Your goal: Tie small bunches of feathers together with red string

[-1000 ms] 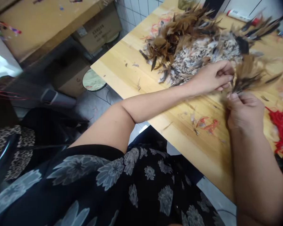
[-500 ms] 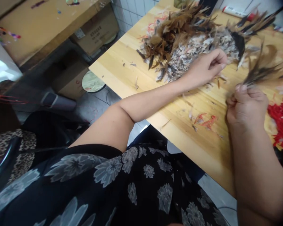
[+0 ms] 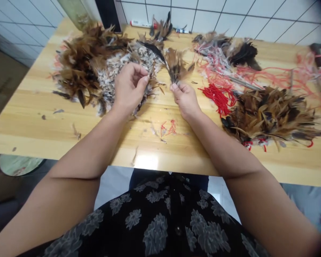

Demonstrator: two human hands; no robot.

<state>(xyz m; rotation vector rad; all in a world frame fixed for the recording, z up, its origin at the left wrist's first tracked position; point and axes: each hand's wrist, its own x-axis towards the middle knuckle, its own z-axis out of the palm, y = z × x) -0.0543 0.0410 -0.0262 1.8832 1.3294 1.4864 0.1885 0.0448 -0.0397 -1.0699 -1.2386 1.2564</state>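
My right hand (image 3: 186, 100) is closed, its thumb and fingers pinching the quill ends of a small bunch of brown and black feathers (image 3: 175, 64). The feather tips fan out away from me. My left hand (image 3: 130, 85) is curled, thumb brought close to the fingertips, over the near side of a heap of feathers (image 3: 107, 71). Whether anything thin sits in that pinch cannot be made out. Pale fluffy quill ends show in the heap's middle, with brown plumes (image 3: 82, 67) along its left and back.
To the right lie red strings (image 3: 220, 98), a second pile of brown feathers (image 3: 278, 114) and tangled pink strands (image 3: 248, 73). A red-capped marker (image 3: 141, 24) rests by the tiled wall (image 3: 203, 14). Orange scraps (image 3: 171, 127) lie on the wooden table (image 3: 139, 142); a round stool (image 3: 20, 164) stands below left.
The view has swung right and levelled, bringing the right-hand feather pile into sight. My right hand still grips its bunch; my left hand stays curled by the heap.
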